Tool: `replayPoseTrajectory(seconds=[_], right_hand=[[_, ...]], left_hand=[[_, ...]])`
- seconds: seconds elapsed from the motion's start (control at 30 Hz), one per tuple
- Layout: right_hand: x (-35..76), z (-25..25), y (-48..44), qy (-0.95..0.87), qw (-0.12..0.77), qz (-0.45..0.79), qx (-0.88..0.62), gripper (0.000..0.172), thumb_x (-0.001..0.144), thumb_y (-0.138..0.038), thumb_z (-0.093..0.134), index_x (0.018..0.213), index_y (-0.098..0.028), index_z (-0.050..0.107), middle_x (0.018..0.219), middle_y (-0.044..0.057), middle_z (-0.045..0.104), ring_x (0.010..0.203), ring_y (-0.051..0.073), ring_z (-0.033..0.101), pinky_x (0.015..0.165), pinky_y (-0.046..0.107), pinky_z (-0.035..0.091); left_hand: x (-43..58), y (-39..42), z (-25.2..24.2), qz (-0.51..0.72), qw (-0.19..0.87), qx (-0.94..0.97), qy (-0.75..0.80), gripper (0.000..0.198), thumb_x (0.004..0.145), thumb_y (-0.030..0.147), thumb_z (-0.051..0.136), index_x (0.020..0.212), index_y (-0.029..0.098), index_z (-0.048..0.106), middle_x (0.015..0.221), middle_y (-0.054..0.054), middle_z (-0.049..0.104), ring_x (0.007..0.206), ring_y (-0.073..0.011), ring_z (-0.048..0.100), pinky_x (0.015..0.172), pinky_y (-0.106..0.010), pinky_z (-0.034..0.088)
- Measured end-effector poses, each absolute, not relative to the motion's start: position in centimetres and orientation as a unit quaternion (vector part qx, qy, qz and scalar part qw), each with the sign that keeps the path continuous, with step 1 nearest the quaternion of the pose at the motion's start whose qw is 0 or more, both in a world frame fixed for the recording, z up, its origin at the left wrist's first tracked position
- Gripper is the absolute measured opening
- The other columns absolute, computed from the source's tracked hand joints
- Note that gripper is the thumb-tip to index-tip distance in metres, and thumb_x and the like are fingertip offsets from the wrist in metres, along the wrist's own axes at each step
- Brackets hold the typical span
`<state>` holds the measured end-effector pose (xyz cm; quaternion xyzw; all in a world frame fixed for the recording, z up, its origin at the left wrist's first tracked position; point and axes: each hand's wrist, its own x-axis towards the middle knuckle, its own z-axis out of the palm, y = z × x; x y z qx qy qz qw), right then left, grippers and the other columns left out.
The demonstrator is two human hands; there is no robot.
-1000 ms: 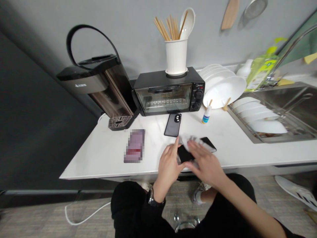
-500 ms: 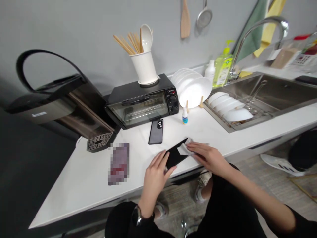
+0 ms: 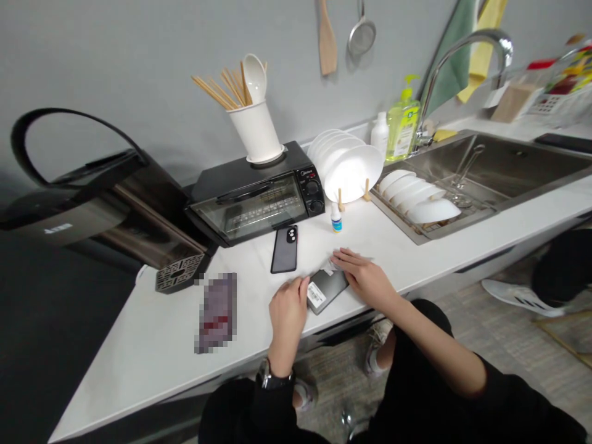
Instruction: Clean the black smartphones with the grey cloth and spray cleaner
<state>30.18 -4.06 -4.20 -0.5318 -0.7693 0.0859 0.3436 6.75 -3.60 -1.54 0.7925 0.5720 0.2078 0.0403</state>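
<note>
A dark grey phone (image 3: 329,293) lies back side up near the counter's front edge, a white barcode label at its left end. My left hand (image 3: 289,308) grips its left edge with fingers and thumb closed. My right hand (image 3: 365,277) presses a thin whitish wiping cloth (image 3: 329,267) onto the phone's right end; its fingers are together over the cloth and hide most of it. Just behind the phone lies a dark phone case (image 3: 284,250) with camera rings. A small white bottle with a blue label (image 3: 336,219) stands farther back.
A blurred-out purplish item (image 3: 217,313) lies on the left of the white counter (image 3: 152,364). Behind stand a black drinks machine (image 3: 157,228), a toaster oven (image 3: 254,197) carrying a utensil cup (image 3: 256,132), and racked plates (image 3: 354,172). Bowls (image 3: 416,197) sit beside the sink (image 3: 509,166).
The phone's plain black face showed before; now its grey back with the label is up. My left hand has shifted to the phone's edge, and the view has turned slightly right.
</note>
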Motion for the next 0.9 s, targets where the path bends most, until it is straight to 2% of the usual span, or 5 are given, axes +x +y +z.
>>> replayPoseTrajectory(seconds=[0.07,0.2,0.37,0.67,0.9], right_hand=[[30.2,-4.2,-4.3,-0.78,0.305,0.084,-0.539,0.051,0.102,-0.011,0.043,0.148,-0.021,0.062,0.153,0.008,0.061,0.148,0.027,0.05,0.123,0.054,0.043],[28.5,-3.6,-5.9,-0.785,0.271,0.059,-0.554,0.047,0.107,-0.025,0.044,0.151,-0.013,0.057,0.159,0.015,0.053,0.152,0.031,0.043,0.126,0.057,0.037],[25.4,-3.0,-9.1,-0.868,0.238,0.109,-0.423,0.056,0.108,-0.04,0.05,0.158,-0.015,0.048,0.162,0.012,0.05,0.152,0.027,0.044,0.127,0.052,0.037],[28.0,-3.1,-9.4,-0.849,0.228,0.079,-0.469,0.068,0.107,-0.049,0.051,0.166,-0.02,0.033,0.166,0.014,0.042,0.155,0.031,0.04,0.126,0.056,0.035],[27.3,-2.4,-8.5,-0.862,0.221,0.116,-0.441,0.068,0.106,-0.056,0.05,0.163,-0.021,0.04,0.163,0.013,0.048,0.153,0.031,0.043,0.126,0.056,0.035]], left_hand=[[6.8,-4.8,-1.4,0.206,0.056,0.799,0.562,0.024,0.105,0.038,0.057,0.112,0.021,0.071,0.106,-0.008,0.073,0.098,-0.0242,0.07,0.084,-0.032,0.053],[6.5,-7.2,-1.7,0.217,0.088,0.814,0.531,0.064,0.088,0.045,0.08,0.143,0.02,0.056,0.128,-0.012,0.062,0.119,-0.0321,0.061,0.105,-0.046,0.051],[6.2,-7.8,-2.7,0.261,0.11,0.799,0.53,0.064,0.089,0.027,0.078,0.145,0.019,0.048,0.127,-0.012,0.061,0.119,-0.0319,0.06,0.107,-0.049,0.051],[6.0,-7.3,-2.8,0.275,0.113,0.799,0.523,0.083,0.082,0.041,0.087,0.148,0.02,0.043,0.123,-0.011,0.065,0.116,-0.034,0.062,0.104,-0.05,0.051],[5.9,-7.2,-2.7,0.277,0.108,0.803,0.517,0.083,0.084,0.041,0.086,0.151,0.02,0.041,0.123,-0.012,0.066,0.115,-0.0341,0.062,0.102,-0.05,0.052]])
